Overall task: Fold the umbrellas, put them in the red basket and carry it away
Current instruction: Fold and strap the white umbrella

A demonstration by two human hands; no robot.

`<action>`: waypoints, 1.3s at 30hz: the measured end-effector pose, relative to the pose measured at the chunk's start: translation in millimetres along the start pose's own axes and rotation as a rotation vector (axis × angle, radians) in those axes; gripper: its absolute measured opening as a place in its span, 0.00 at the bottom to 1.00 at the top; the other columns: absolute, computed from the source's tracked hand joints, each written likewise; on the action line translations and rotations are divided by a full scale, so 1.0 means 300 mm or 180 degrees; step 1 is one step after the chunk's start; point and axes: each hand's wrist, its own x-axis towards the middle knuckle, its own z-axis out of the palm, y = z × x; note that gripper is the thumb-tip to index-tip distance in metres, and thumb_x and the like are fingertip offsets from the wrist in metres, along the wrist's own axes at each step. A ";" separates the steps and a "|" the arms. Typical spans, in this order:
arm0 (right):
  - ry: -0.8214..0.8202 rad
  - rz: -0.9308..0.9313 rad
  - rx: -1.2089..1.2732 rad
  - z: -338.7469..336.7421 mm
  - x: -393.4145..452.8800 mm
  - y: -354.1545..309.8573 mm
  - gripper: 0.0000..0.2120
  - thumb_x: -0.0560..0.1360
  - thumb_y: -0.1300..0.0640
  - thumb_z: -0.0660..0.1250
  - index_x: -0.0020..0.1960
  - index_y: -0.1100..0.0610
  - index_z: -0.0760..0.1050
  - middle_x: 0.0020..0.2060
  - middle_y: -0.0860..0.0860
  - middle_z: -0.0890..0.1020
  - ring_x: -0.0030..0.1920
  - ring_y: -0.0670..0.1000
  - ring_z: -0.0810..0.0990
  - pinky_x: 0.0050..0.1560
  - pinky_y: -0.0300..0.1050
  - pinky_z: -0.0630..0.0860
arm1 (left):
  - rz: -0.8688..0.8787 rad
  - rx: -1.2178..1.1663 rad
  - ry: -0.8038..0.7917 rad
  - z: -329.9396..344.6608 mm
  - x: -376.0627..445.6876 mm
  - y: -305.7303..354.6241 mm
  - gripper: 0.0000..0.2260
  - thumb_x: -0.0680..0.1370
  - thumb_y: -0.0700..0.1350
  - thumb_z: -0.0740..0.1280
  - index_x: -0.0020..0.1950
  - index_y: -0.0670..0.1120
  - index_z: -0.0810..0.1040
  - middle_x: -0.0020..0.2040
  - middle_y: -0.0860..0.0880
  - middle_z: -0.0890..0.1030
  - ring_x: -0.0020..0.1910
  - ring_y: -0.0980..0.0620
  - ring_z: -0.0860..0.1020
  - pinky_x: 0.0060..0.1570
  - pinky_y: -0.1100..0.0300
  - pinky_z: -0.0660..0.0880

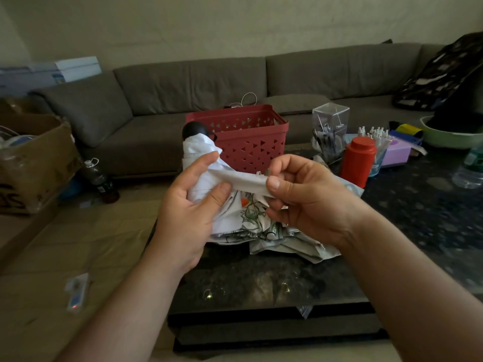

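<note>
Nearest the camera, two bare forearms reach forward over the dark speckled desk (407, 205). Between them the left hand (188, 205) is wrapped around the gathered canopy of a white umbrella (198, 152), thumb pressed against the cloth, while the right hand (300, 194) pinches the free end of the umbrella's pale closing strap (245, 181) between thumb and forefinger — the strap runs taut from one hand to the other. The umbrella stands roughly upright, held above the near part of the desk; its round black handle (194, 129) sticks up at the top, and the fabric below the hands is loose and rumpled, printed with green line drawings and a small orange patch. The lower folds spill out in a crumpled heap that rests on the desk surface just under the right wrist.

Just behind the umbrella sits the red basket (248, 142), also on the desk, its walls pierced with triangular holes; what is inside it cannot be seen from this angle. To its right stand a red canister (359, 159), a clear plastic box (330, 121) of small items and a lilac box (398, 152) — all crowded together. Farther right is a pale green bowl (449, 137). Left of the desk, on the floor, a cardboard box (34, 158) and a dark bottle (100, 178) stand near a long grey sofa (209, 82) that runs along the far wall.
</note>
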 end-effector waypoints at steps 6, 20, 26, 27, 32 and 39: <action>0.0207 0.0277 -0.0213 -0.007 0.024 0.046 0.11 0.69 0.64 0.73 0.49 0.57 0.76 0.33 0.53 0.74 0.28 0.47 0.74 0.34 0.45 0.82 | -0.0303 -0.1053 -0.0337 -0.009 0.009 0.037 0.21 0.75 0.38 0.69 0.60 0.60 0.85 0.65 0.48 0.84 0.61 0.46 0.84 0.52 0.48 0.83; -0.0128 -0.0212 0.0694 0.011 -0.011 -0.032 0.04 0.72 0.64 0.68 0.44 0.56 0.76 0.31 0.49 0.74 0.26 0.43 0.71 0.30 0.39 0.78 | -0.0583 -0.0756 -0.0661 -0.046 0.016 0.051 0.23 0.72 0.42 0.72 0.65 0.60 0.84 0.67 0.48 0.83 0.61 0.47 0.85 0.57 0.52 0.83; 0.0054 0.0029 0.0487 -0.001 0.026 0.051 0.08 0.71 0.64 0.71 0.48 0.57 0.75 0.32 0.51 0.75 0.25 0.45 0.73 0.29 0.41 0.79 | -0.0350 -0.1559 -0.0889 -0.031 0.022 0.071 0.28 0.73 0.50 0.78 0.72 0.61 0.78 0.77 0.47 0.74 0.70 0.44 0.79 0.61 0.46 0.80; 0.0056 0.0110 0.0446 0.000 0.036 0.072 0.09 0.70 0.63 0.72 0.48 0.57 0.76 0.32 0.52 0.75 0.25 0.45 0.74 0.29 0.42 0.80 | -0.0316 -0.1646 -0.0927 -0.020 0.020 0.071 0.28 0.73 0.49 0.79 0.72 0.61 0.78 0.79 0.48 0.73 0.71 0.44 0.78 0.61 0.46 0.80; -0.0037 0.0245 0.0205 0.013 0.091 0.150 0.06 0.72 0.59 0.73 0.48 0.56 0.83 0.37 0.55 0.80 0.33 0.48 0.78 0.37 0.45 0.84 | -0.0509 -0.2082 -0.0893 0.041 -0.014 0.052 0.30 0.70 0.44 0.78 0.70 0.64 0.79 0.73 0.52 0.79 0.63 0.47 0.84 0.51 0.47 0.84; 0.0186 0.0128 0.0032 -0.006 0.101 0.163 0.03 0.73 0.60 0.75 0.46 0.57 0.85 0.45 0.59 0.84 0.43 0.56 0.82 0.49 0.52 0.83 | -0.0392 -0.1314 -0.0763 0.074 -0.020 0.065 0.23 0.69 0.49 0.78 0.63 0.65 0.84 0.69 0.56 0.82 0.67 0.51 0.81 0.58 0.54 0.82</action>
